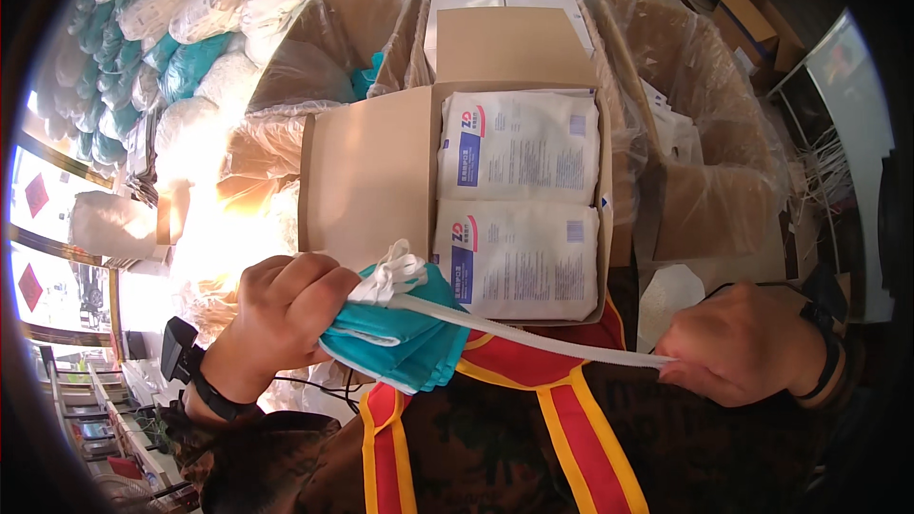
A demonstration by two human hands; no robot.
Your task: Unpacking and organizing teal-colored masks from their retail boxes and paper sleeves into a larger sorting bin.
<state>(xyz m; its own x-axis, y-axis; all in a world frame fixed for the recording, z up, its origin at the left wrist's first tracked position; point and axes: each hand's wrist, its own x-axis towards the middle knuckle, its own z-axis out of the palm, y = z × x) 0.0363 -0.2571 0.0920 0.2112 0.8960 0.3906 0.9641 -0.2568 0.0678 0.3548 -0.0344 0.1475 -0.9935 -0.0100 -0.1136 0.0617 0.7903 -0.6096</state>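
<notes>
My left hand [283,319] is closed around a folded bundle of teal fabric [405,328] with white edging. Looped white ties [395,271] bunch at the bundle's top beside my fingers. From there a flat white strap [543,341] stretches across to my right hand [747,347], which is closed on its far end. The bundle hangs in front of an open cardboard box [367,176]. Inside that box, two white printed packs, a far pack [522,157] and a near pack [519,271], lie one behind the other.
Large plastic-lined cartons stand around the box: a left carton [333,43] and a right carton [700,133] holding white packs. Piled bags [195,5], teal and white, fill the far left. A pale panel [843,162] leans at the right. I wear a red strap edged in yellow [595,438].
</notes>
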